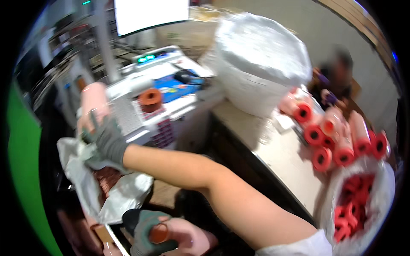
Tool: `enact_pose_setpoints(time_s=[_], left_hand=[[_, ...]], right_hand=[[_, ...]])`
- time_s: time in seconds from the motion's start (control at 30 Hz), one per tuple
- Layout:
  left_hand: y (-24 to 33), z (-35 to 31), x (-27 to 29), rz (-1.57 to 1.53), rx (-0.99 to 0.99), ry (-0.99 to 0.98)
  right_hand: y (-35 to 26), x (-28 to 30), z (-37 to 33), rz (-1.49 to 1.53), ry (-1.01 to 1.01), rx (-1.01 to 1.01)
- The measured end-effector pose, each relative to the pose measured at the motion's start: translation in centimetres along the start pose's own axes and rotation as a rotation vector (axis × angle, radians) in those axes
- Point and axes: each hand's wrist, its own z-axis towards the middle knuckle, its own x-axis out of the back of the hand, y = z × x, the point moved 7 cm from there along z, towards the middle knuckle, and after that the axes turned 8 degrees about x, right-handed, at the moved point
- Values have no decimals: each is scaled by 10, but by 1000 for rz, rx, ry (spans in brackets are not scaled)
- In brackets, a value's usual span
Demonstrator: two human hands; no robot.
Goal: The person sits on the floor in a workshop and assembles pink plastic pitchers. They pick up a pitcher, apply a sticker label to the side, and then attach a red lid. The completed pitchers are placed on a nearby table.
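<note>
My right arm stretches across to the left, and my right hand (106,138), in a grey-green glove, has its fingers around the lower part of a pink cylindrical roll (94,99) beside the white desk machine. Low in the view, my gloved left hand (145,232) grips a second pink roll (192,235), whose hollow orange-brown end faces up. Under my right hand, a white plastic bag (126,198) lies open with reddish-brown material (107,179) inside. What the material is, I cannot make out.
An orange spool (150,100) and a black mouse (183,77) are on the white desk below a monitor (151,15). A large white wrapped bundle (260,59) stands on the counter. Several red-ended pink rolls (337,132) lie right, above a bag of red rings (352,209). Another person (335,79) sits beyond.
</note>
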Motion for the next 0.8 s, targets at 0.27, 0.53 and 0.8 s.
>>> enact_pose_setpoints(time_s=[0.27, 0.53, 0.8], left_hand=[[11, 9, 8, 108, 26, -328], [33, 77, -48, -118, 188, -9], [2, 91, -88, -87, 211, -149]], right_hand=[[125, 191, -376, 414, -77, -353], [207, 558, -676, -670, 355, -1082], [112, 666, -872, -945, -1127, -2068]])
